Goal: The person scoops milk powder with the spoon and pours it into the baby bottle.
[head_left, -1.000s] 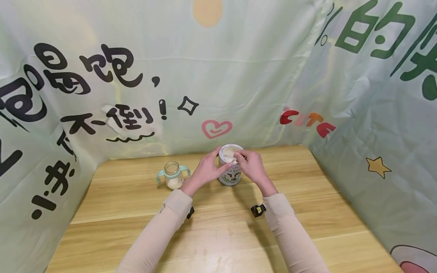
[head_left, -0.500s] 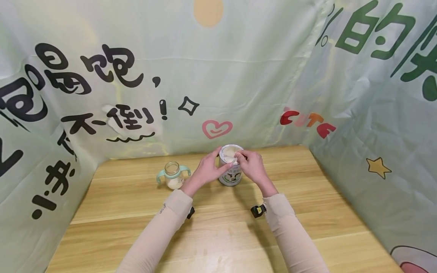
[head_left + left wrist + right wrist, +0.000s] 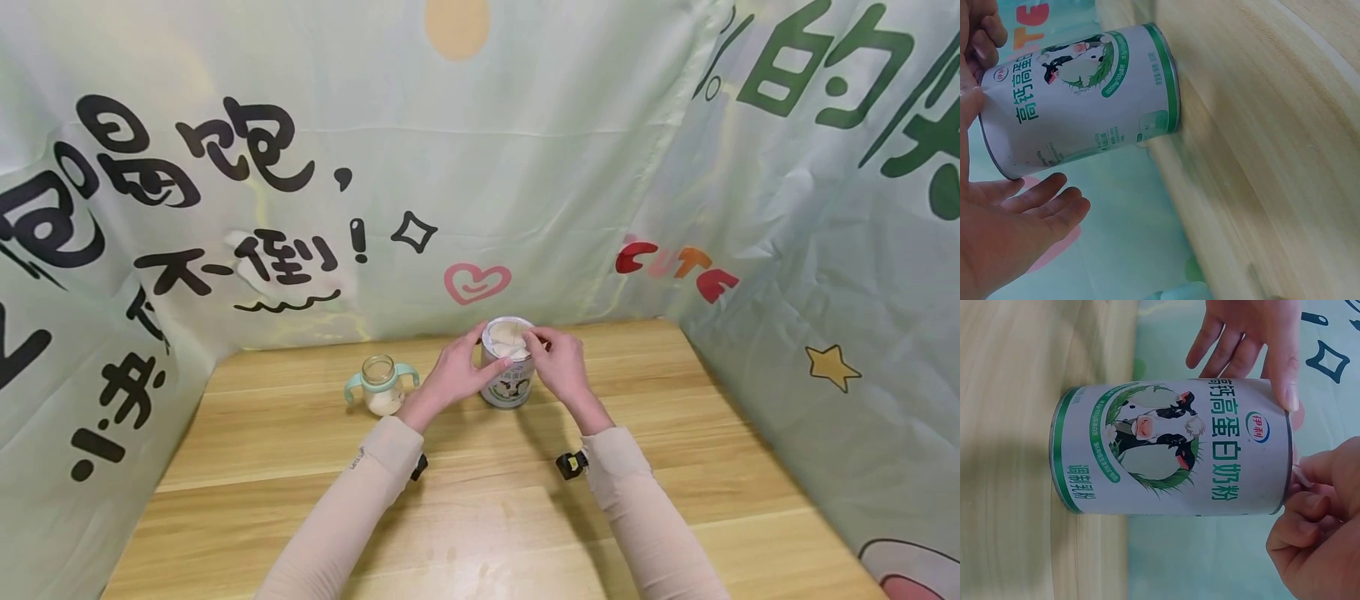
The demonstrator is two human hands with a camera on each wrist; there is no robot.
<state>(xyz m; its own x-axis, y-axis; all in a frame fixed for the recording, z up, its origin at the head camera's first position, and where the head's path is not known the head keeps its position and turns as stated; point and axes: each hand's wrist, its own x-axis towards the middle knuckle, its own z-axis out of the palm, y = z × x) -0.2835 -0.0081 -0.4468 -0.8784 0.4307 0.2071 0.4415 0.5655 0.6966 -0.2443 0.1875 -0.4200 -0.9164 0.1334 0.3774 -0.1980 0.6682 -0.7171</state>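
A milk powder can, white with green bands and a cow picture, stands upright on the table with its top uncovered; pale powder shows inside. My left hand holds it at the upper rim, thumb on the front edge and fingers along the left side. In the left wrist view those fingers reach beside the can wall. My right hand is at the right rim, its fingertips pinching a small whitish piece; I cannot tell what kind of thing it is.
Left of the can, an uncapped baby bottle with mint-green handles stands on the wooden table; something whitish is in its lower part. Printed fabric hangs behind the table and along both sides.
My right hand has shifted slightly right, from over the can's opening to its right rim. The left hand, the can and the bottle stay in place.
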